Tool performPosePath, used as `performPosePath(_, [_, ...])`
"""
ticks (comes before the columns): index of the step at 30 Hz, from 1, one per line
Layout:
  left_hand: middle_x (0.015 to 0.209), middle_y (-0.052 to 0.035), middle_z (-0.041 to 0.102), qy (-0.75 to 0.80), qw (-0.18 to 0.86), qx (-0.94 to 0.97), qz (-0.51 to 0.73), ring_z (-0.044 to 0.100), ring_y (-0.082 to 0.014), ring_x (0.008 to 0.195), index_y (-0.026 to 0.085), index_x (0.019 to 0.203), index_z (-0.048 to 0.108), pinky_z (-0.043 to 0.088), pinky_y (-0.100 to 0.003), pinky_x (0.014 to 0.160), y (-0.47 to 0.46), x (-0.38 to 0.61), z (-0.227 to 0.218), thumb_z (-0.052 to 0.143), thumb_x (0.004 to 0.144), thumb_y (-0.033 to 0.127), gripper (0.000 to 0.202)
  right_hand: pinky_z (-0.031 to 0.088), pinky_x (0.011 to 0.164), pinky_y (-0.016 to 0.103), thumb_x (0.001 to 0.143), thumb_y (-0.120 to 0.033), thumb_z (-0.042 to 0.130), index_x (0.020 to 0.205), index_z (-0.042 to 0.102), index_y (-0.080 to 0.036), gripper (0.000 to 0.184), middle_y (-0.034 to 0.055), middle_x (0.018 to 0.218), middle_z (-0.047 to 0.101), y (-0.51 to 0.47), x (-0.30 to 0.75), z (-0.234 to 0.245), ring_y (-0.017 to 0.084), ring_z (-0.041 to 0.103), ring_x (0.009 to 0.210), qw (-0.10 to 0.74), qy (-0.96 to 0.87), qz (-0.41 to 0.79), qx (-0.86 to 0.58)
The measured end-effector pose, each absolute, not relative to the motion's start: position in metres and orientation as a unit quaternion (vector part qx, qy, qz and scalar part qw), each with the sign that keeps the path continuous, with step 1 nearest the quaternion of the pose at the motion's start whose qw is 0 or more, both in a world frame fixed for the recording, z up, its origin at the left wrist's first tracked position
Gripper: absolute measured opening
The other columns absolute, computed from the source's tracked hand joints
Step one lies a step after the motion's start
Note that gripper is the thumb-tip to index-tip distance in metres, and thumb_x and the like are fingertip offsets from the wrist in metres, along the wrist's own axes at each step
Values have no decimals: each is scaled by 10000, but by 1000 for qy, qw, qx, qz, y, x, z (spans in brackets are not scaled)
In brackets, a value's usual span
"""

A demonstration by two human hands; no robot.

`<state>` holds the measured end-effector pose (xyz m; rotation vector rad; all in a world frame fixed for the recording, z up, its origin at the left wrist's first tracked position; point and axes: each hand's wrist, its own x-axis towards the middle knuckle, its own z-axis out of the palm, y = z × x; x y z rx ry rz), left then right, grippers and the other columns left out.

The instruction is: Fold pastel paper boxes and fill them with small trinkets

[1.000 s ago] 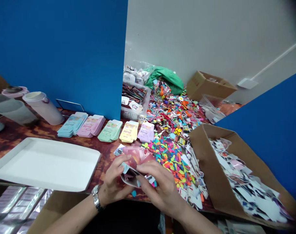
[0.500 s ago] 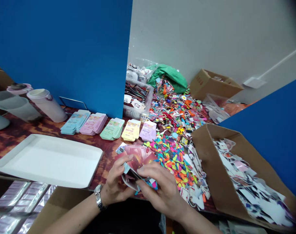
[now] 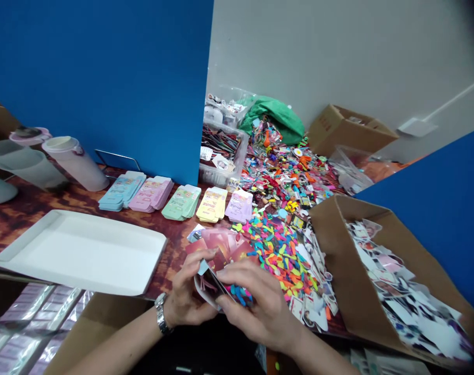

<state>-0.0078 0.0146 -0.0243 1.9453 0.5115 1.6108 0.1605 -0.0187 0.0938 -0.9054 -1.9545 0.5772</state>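
Between both hands is a small paper box with a light-blue flap, its open end facing up toward me. Something pinkish and dark shows inside, too small to name. My left hand, with a metal watch on the wrist, wraps round the box's left side. My right hand pinches the box's right side between thumb and fingers. Just beyond the hands lie red and pink printed cards. Bright balloon-like pieces spread to the right of the fingers.
Pastel stacks of flat cartons, including a blue stack, stand along the blue partition. A white tray lies at the left, near plastic cups. At the right is a cardboard box of cut-outs. Small trinkets heap behind.
Both hands keep hold of the small box, which has tilted slightly. The right fingers have shifted a little along its edge. The view has moved slightly.
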Motion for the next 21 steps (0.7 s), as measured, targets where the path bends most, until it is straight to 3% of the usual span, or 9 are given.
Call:
performPosePath(7, [1297, -156, 489, 152, 297, 721, 608, 536, -306, 1213, 236, 1466, 221, 518, -526, 950, 17, -9, -19, 689, 789, 234, 823, 529, 852, 257, 857, -123, 638, 1214, 576, -182, 367, 77, 1042, 685, -19, 161, 93, 158, 650, 959, 433, -789, 240, -365])
performPosePath(14, [1282, -154, 518, 287, 206, 756, 551, 534, -292, 1230, 189, 1465, 290, 509, -462, 991, 13, -13, -23, 702, 715, 118, 858, 555, 843, 278, 907, -130, 580, 1324, 497, -257, 443, 52, 1087, 680, -16, 165, 69, 159, 667, 949, 430, -726, 236, -482])
performPosePath(18, [1259, -137, 549, 314, 157, 775, 526, 556, -271, 1212, 186, 1472, 274, 524, -433, 986, 14, -11, -17, 680, 730, 126, 847, 562, 856, 293, 924, -101, 529, 1222, 605, -254, 343, 59, 1061, 684, -12, 166, 63, 170, 668, 982, 432, -731, 201, -488])
performPosePath(21, [1275, -156, 550, 340, 153, 778, 506, 588, -271, 1181, 169, 1470, 260, 542, -426, 961, 15, -10, -14, 666, 753, 151, 824, 564, 865, 291, 919, -56, 501, 1207, 639, -251, 374, 70, 1073, 682, -10, 168, 65, 165, 661, 1008, 421, -772, 147, -453])
